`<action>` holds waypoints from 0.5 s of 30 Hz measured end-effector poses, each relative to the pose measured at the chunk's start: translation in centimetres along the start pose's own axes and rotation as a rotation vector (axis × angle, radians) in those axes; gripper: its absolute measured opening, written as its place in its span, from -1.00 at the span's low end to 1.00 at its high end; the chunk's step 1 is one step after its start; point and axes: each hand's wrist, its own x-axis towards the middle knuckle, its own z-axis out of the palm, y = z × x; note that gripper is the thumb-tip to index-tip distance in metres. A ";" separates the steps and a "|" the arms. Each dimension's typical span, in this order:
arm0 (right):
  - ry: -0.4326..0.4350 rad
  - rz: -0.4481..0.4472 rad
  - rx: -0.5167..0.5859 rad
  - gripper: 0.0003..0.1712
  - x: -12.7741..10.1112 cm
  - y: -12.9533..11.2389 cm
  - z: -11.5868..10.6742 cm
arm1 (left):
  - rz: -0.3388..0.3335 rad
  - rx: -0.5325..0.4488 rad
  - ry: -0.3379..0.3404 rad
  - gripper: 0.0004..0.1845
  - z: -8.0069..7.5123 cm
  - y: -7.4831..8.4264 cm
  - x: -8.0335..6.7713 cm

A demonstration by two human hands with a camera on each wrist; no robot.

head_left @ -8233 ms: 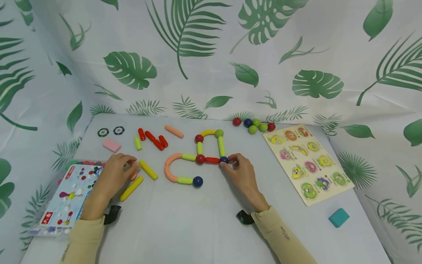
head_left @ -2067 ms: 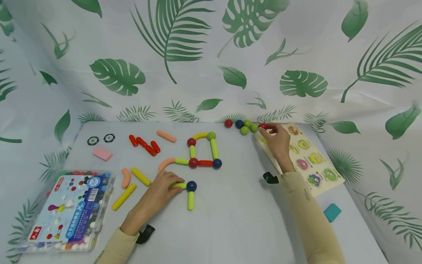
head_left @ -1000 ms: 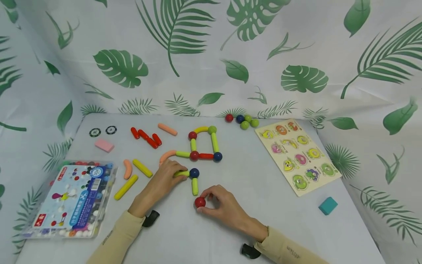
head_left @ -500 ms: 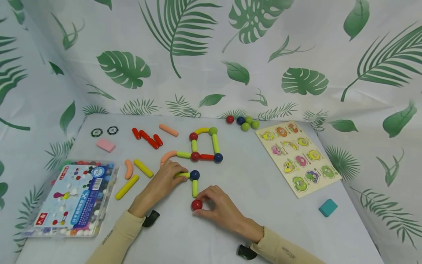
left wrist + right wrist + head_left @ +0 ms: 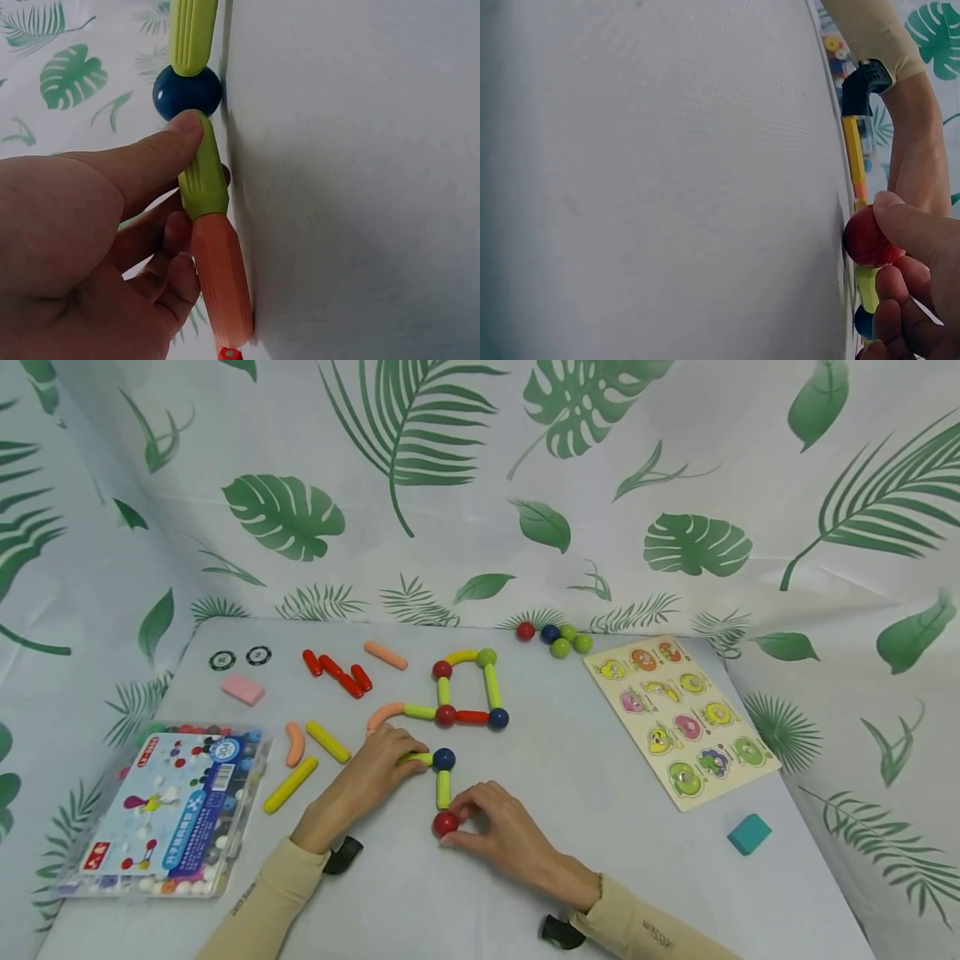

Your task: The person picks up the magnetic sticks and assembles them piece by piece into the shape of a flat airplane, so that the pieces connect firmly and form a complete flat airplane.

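A flat figure of coloured rods and balls (image 5: pixel 465 693) lies mid-table. My left hand (image 5: pixel 405 758) grips a short green rod (image 5: pixel 416 758) (image 5: pixel 202 172), thumb on top, beside a blue ball (image 5: pixel 444 758) (image 5: pixel 187 91). An orange curved rod (image 5: pixel 223 281) joins that green rod under my palm. A second green rod (image 5: pixel 443 789) (image 5: pixel 193 34) runs from the blue ball toward me. My right hand (image 5: pixel 459 822) pinches a red ball (image 5: pixel 446 823) (image 5: pixel 870 236) against that rod's near end (image 5: pixel 868 289).
Loose balls (image 5: pixel 555 639) sit at the back, a fruit puzzle board (image 5: pixel 678 718) and a teal block (image 5: pixel 749 833) to the right. Left are a plastic parts box (image 5: pixel 168 810), yellow rods (image 5: pixel 290 783), red rods (image 5: pixel 337 670), a pink eraser (image 5: pixel 242 689) and two chips (image 5: pixel 222 660).
My right hand took a red ball from the back cluster, brought it forward and slid it left onto the near green rod's end. The left hand has stayed on its rod.
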 end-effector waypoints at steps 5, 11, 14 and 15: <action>0.004 0.009 -0.003 -0.58 0.1 0.2 -0.1 | 0.007 -0.007 0.000 -0.72 -0.1 -0.1 0.0; 0.005 0.018 0.010 -0.60 0.2 0.1 -0.5 | 0.002 -0.004 -0.010 -0.73 -0.2 -0.1 0.0; 0.032 0.017 0.015 -0.63 0.3 0.2 -0.9 | -0.001 -0.003 -0.018 -0.73 -0.2 -0.2 0.0; 0.047 0.014 0.017 -0.64 0.3 0.3 -1.2 | -0.002 -0.001 -0.022 -0.73 -0.2 -0.2 -0.1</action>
